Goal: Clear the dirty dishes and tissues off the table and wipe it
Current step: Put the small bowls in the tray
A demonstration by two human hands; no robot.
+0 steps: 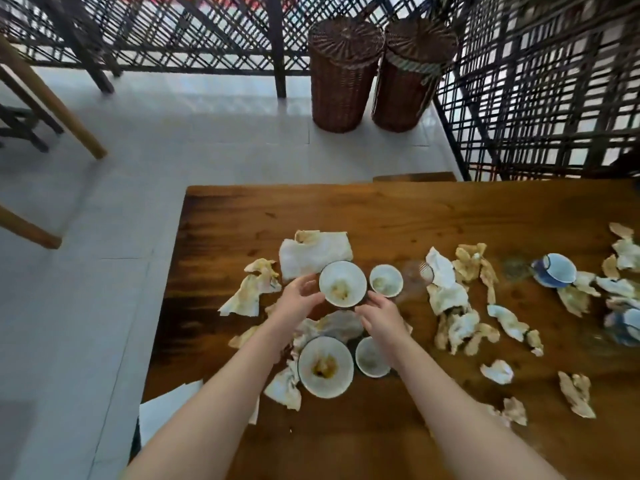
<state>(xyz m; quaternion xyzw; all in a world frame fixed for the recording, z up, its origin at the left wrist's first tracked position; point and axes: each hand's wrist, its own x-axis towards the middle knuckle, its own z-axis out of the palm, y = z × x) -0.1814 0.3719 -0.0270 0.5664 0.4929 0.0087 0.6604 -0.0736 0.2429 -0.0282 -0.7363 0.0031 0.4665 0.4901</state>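
At table [277, 209] centre, I am working the dish-clearing step.
Left hand [298, 301] at 9 o'clock and right hand [381, 318] at 5 are curling round the bowl [343, 284]; next, probably, stacking it level.

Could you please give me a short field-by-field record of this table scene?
surface: wooden table
held: far large bowl, food residue inside
left hand: grips the bowl's left rim
right hand: holds its near-right edge
other dishes: small bowl beside it; near large bowl; tipped blue-and-white bowl
litter: soiled tissues scattered
floor: two wicker baskets
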